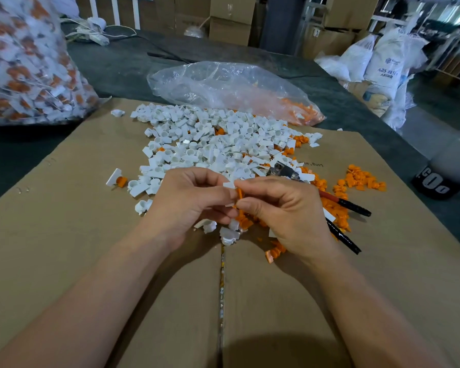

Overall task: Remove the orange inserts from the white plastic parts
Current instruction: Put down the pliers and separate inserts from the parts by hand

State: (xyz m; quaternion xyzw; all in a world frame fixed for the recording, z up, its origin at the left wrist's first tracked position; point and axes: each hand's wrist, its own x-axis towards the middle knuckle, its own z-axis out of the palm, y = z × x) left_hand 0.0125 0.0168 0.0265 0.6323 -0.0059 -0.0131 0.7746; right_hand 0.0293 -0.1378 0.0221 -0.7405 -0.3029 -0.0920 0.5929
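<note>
Pliers (283,170) partly hidden behind right hand (282,216). Held white part (229,185) and insert (239,195) mostly covered by it and left hand (189,203); seating cannot be told. Bag (24,62) blurred, cut off at left edge.

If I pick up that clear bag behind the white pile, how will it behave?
The clear bag looks thin and crumpled, so it would probably go floppy and sag. Its orange inserts lie bunched at one end, so they would likely slide to the lowest point. It appears mostly empty, so it is probably light.
</note>
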